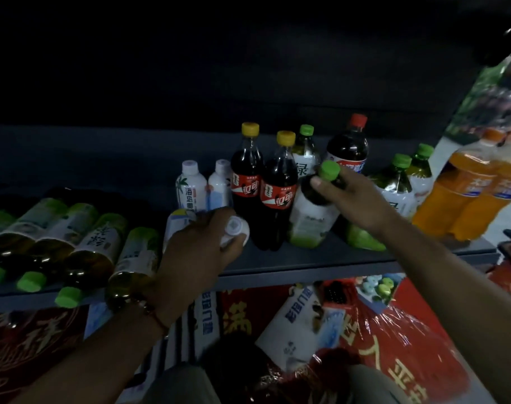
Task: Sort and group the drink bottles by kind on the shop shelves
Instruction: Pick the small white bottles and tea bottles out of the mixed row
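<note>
Item: green-capped tea bottle, full, plastic, upright but tilted toward the person, standing on the grey shelf just right of two yellow-capped cola bottles. Judged fairly heavy for its size and stiff while sealed; the label wrap looks smooth and likely slick. Best hold judged to be the shoulder or neck below the cap, where the body narrows.

Right hand: closed round the shoulder and neck of this tea bottle, thumb on the near side below the green cap, fingers wrapped behind. Grip snug; nothing else in it.

Item: white-capped pale drink bottle, small, lying tipped with its cap toward the viewer at the shelf front. Judged light and easy for one hand. Two similar white bottles stand just behind.

Left hand: curled over the body of the small white bottle, fingers partly closed on it, cap poking out past the knuckles. How firm the hold is cannot be told.

Also on the shelf: a row of lying green-capped tea bottles at left, near the front edge; standing green-capped bottles and a wrapped pack of orange soda at right; one large red-capped cola bottle behind.
</note>
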